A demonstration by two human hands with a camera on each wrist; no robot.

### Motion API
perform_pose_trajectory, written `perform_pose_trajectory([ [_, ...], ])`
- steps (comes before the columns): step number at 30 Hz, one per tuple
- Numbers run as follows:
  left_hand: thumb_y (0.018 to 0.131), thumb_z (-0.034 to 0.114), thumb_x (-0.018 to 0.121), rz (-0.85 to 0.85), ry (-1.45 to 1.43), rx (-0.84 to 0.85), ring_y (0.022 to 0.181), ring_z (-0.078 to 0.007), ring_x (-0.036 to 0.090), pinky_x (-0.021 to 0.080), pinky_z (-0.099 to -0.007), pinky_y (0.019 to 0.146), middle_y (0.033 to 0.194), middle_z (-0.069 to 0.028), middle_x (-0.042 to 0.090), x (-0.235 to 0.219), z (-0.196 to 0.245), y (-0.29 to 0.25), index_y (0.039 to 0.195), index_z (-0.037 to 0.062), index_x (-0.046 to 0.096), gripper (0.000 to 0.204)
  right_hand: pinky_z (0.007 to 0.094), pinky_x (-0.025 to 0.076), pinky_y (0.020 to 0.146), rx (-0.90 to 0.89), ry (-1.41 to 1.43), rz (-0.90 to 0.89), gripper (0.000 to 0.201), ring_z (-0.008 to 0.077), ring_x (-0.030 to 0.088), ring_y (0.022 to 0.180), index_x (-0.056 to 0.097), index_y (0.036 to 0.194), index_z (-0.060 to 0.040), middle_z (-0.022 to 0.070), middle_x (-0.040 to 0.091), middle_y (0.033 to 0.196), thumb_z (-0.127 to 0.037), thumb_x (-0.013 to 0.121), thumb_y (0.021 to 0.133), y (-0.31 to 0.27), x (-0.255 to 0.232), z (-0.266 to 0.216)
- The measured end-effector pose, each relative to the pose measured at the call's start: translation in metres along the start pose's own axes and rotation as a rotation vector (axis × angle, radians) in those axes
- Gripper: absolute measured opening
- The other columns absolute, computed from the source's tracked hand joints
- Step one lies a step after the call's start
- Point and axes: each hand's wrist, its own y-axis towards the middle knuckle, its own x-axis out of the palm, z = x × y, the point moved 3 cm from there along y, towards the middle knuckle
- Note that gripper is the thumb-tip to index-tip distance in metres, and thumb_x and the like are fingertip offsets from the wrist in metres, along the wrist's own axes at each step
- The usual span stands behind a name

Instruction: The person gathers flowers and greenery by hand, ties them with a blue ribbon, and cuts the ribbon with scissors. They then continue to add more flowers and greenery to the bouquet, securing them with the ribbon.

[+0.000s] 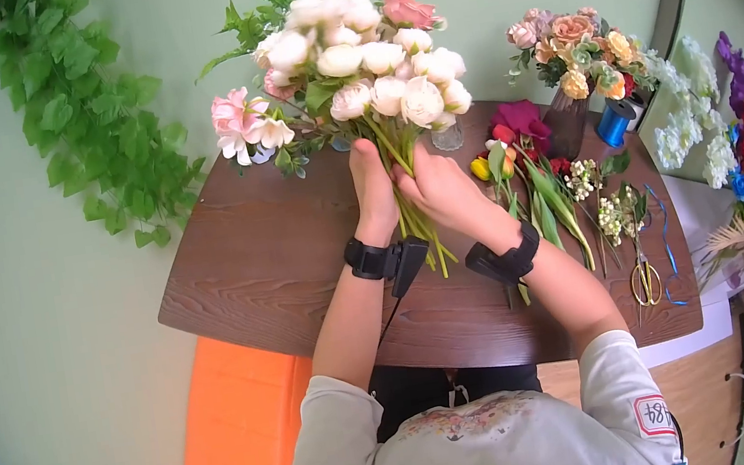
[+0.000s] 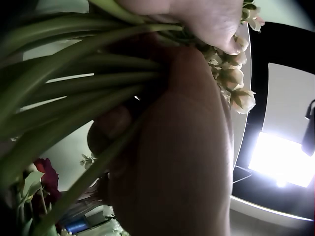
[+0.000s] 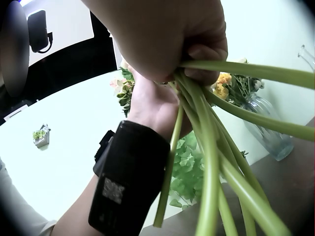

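Observation:
A full bouquet of white flowers [image 1: 382, 69], round-headed with long green stems [image 1: 411, 217], is held over the table by both hands. My left hand [image 1: 372, 185] grips the stems from the left, just below the blooms, its thumb pointing up. From the other side my right hand [image 1: 447, 189] grips the same bundle; its fingers curl round the stems in the right wrist view. Below the hands the stems [image 3: 211, 162] fan out with their ends free. In the left wrist view the left hand [image 2: 177, 142] is dark, and its fingers are partly hidden by stems.
On the table's [image 1: 261, 257] right lie red and yellow tulips [image 1: 499, 157], white berry sprigs [image 1: 611, 218], gold-handled scissors [image 1: 645, 282] and a blue ribbon [image 1: 665, 229]. Behind them stand a blue ribbon spool [image 1: 613, 122] and a vase of peach flowers [image 1: 574, 42]. Pink flowers [image 1: 242, 122] stand at back left.

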Motion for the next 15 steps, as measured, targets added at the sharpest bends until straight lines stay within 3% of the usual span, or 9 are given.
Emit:
perform_pose_trajectory([
  [2, 0.082, 0.049, 0.042, -0.037, 0.063, 0.1, 0.087, -0.0101, 0.047, 0.039, -0.0258, 0.075, 0.096, -0.0027, 0.05, 0.004, 0.005, -0.002, 0.108, 0.0012, 0.042, 0.054, 0.0468, 0.044, 0.054, 0.028, -0.096, -0.074, 0.027, 0.0396, 0.054, 0.059, 0.039, 0.095, 0.0033, 0.0215, 0.055, 0.063, -0.017, 0.045, 0.078, 0.002, -0.005, -0.005],
  [4, 0.074, 0.026, 0.063, -0.014, 0.117, 0.124, 0.085, -0.0123, 0.049, 0.04, -0.0253, 0.076, 0.096, -0.0059, 0.052, 0.012, 0.014, -0.005, 0.105, -0.0023, 0.043, 0.046, 0.0446, 0.045, 0.053, -0.024, -0.176, -0.098, 0.022, 0.0377, 0.054, 0.058, 0.044, 0.088, 0.0035, 0.0205, 0.055, 0.063, -0.016, 0.046, 0.077, 0.003, -0.004, -0.003],
  [5, 0.074, 0.026, 0.063, -0.017, 0.117, 0.124, 0.085, -0.0123, 0.049, 0.04, -0.0253, 0.076, 0.096, -0.0059, 0.052, 0.015, 0.018, -0.005, 0.105, -0.0023, 0.043, 0.046, 0.0425, 0.046, 0.052, -0.078, -0.256, -0.127, 0.019, 0.0358, 0.055, 0.058, 0.049, 0.081, 0.0037, 0.0196, 0.055, 0.062, -0.015, 0.047, 0.076, 0.004, -0.004, -0.003],
  [7, 0.069, 0.008, 0.064, -0.079, 0.11, -0.056, 0.087, -0.0132, 0.05, 0.039, -0.026, 0.078, 0.1, -0.0073, 0.051, 0.018, 0.019, -0.005, 0.109, -0.0029, 0.041, 0.047, 0.0401, 0.047, 0.051, -0.137, -0.302, -0.105, 0.017, 0.0335, 0.056, 0.057, 0.051, 0.073, 0.003, 0.0183, 0.055, 0.061, -0.014, 0.048, 0.075, 0.003, -0.006, -0.007],
  [8, 0.071, 0.01, 0.062, -0.12, 0.084, -0.076, 0.089, -0.0137, 0.05, 0.04, -0.0268, 0.077, 0.103, -0.0079, 0.051, 0.018, 0.017, -0.004, 0.11, -0.0026, 0.041, 0.046, 0.0377, 0.048, 0.05, -0.195, -0.345, -0.086, 0.018, 0.0312, 0.057, 0.057, 0.054, 0.064, 0.0023, 0.017, 0.055, 0.061, -0.013, 0.049, 0.073, 0.003, -0.007, -0.01],
  [11, 0.072, 0.011, 0.061, -0.135, 0.007, -0.186, 0.091, -0.0135, 0.049, 0.04, -0.0272, 0.076, 0.104, -0.0075, 0.05, 0.009, 0.007, -0.002, 0.11, -0.0018, 0.041, 0.044, 0.0359, 0.048, 0.048, -0.18, -0.442, -0.1, 0.019, 0.0292, 0.058, 0.058, 0.054, 0.059, 0.0019, 0.0154, 0.055, 0.059, -0.012, 0.051, 0.072, 0.002, -0.002, -0.009],
  [15, 0.076, 0.01, 0.057, -0.007, 0.092, -0.162, 0.091, -0.0125, 0.048, 0.04, -0.0261, 0.075, 0.103, -0.0047, 0.05, 0.005, 0.007, -0.009, 0.109, 0.0002, 0.044, 0.037, 0.0368, 0.048, 0.05, -0.052, -0.414, -0.186, 0.017, 0.0311, 0.058, 0.059, 0.055, 0.07, 0.0025, 0.0188, 0.056, 0.069, -0.014, 0.053, 0.073, -0.005, 0.003, -0.004],
])
